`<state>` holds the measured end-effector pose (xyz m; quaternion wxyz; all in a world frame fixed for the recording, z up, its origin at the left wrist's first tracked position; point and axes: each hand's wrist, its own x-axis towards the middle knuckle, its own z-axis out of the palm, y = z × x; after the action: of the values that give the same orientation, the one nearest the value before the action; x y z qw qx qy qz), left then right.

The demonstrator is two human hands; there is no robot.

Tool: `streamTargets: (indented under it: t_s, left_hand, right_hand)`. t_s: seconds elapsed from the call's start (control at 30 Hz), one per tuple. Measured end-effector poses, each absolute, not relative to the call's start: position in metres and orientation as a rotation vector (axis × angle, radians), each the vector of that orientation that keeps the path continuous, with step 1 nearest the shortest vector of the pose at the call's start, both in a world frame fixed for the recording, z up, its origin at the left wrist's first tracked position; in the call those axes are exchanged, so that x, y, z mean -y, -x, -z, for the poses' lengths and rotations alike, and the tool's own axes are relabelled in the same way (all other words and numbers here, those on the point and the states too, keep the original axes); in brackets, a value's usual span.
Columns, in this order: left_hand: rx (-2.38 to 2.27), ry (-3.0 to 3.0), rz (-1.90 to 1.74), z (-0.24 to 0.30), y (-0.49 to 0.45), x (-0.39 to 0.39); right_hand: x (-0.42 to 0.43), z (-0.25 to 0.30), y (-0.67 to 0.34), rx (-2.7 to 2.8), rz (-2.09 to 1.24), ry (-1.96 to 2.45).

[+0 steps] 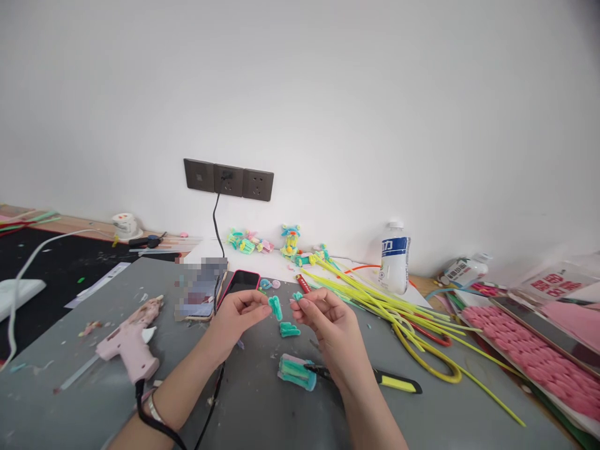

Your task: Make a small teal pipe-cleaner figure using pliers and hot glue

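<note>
Between thumb and fingertips, my left hand [244, 312] pinches a small folded piece of teal pipe cleaner [275, 308]. My right hand [328, 319] is closed on another little teal pipe-cleaner piece [297, 296], partly covered by the fingers. The two pieces are held apart, facing each other. Below them on the grey mat [253, 406] lies a third folded teal piece [289, 329]. Nearer to me rests a teal and pale pipe-cleaner block [297, 372]. A black and yellow utility knife [398, 382] passes beneath my right wrist, its tip at the block.
A pink glue gun [134, 344] with a black cord lies left. Two phones [201, 297] sit behind my left hand. Yellow-green pipe cleaners [375, 300] spread right, before a white bottle [394, 259]. Finished pipe-cleaner figures [290, 240] line the wall. Pink braided material [529, 356] is far right.
</note>
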<state>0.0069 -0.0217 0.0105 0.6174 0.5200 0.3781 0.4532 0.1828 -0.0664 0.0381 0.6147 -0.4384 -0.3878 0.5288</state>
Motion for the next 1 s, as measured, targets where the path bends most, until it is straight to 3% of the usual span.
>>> streamTargets:
  t_s: [0.4, 0.57, 0.77, 1.0]
  left_hand:
    - [-0.418, -1.193, -0.884, -0.0116, -0.0025, 0.0258]
    - [-0.422, -1.232, -0.910, -0.0108, -0.0028, 0.0254]
    - [-0.410, -1.239, -0.923, -0.0087, -0.0025, 0.0244]
    - [-0.409, -1.237, -0.932, -0.0074, -0.0024, 0.0237]
  right_hand:
    - [0.0664, -0.0345, -0.1817, 1.012, -1.014, 1.107]
    - [0.0661, -0.0323, -0.1801, 1.070, -0.909, 1.125]
    - [0.0703, -0.0341, -0.1801, 1.240, -0.508, 1.285]
    - [0.0735, -0.0301, -0.1769, 1.326, -0.393, 1.258]
